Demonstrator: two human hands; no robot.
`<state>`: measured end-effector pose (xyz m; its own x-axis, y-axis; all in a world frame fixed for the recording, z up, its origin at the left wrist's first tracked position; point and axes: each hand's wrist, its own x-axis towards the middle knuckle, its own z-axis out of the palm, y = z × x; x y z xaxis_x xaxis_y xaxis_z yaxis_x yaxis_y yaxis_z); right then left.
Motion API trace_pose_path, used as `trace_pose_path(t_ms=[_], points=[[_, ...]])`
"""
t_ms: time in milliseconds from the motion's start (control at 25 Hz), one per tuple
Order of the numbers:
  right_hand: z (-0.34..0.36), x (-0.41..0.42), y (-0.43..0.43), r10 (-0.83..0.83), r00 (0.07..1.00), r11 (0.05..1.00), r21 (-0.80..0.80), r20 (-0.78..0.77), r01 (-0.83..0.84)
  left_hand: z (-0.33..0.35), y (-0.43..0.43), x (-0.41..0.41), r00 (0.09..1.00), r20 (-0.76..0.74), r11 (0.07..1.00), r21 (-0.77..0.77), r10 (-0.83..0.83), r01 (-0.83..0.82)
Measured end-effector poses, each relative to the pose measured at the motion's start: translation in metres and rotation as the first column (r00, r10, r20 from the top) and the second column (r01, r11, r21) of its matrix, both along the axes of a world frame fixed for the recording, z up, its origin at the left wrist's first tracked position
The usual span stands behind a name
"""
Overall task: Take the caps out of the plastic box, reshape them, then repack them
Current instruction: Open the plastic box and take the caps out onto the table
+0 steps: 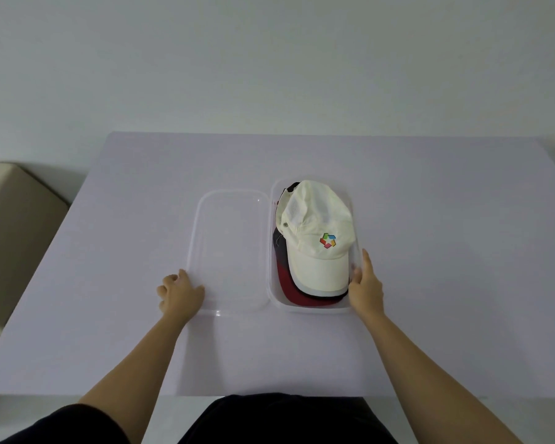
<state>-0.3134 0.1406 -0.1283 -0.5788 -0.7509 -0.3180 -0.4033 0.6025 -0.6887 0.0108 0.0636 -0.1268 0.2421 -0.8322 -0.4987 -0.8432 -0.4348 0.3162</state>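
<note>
— Pale tabletop (430,219); where are the caps (318,232)?
— Stacked in the plastic box (314,308), lid (231,251) left of it. Right hand (367,288) flat against its right wall, left hand (180,293) loosely curled, empty.
— Risk?
— Snagged brims could drag the box.

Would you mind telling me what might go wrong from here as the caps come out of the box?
The white cap lies on the dark cap and the red cap; lifting it carelessly may drag those along. The clear box is steadied only by the right hand at its wall, so it might slide. The lid, under the left hand, lies right beside the box and could get knocked.
</note>
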Motion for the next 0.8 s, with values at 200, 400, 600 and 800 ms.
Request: trace_pose_path(t_ms=[200,400,600,800], points=[[0.002,0.003,0.002,0.013,1.000,0.998,-0.062,-0.026,-0.014,0.020,0.005,-0.082,0.940,-0.291,0.923,-0.380,-0.176,0.055],[0.007,0.002,0.000,0.155,0.965,0.983,-0.067,-0.211,-0.172,0.025,0.006,-0.154,0.838,-0.502,0.953,-0.295,-0.211,0.063],[0.013,0.001,-0.024,0.131,0.979,0.990,-0.033,-0.156,-0.137,0.018,0.003,-0.161,0.923,-0.376,0.962,-0.271,-0.088,-0.019],[0.016,-0.006,-0.048,0.116,0.976,0.993,0.015,-0.187,-0.115,0.019,0.003,-0.164,0.949,-0.307,0.962,-0.273,-0.073,-0.014]])
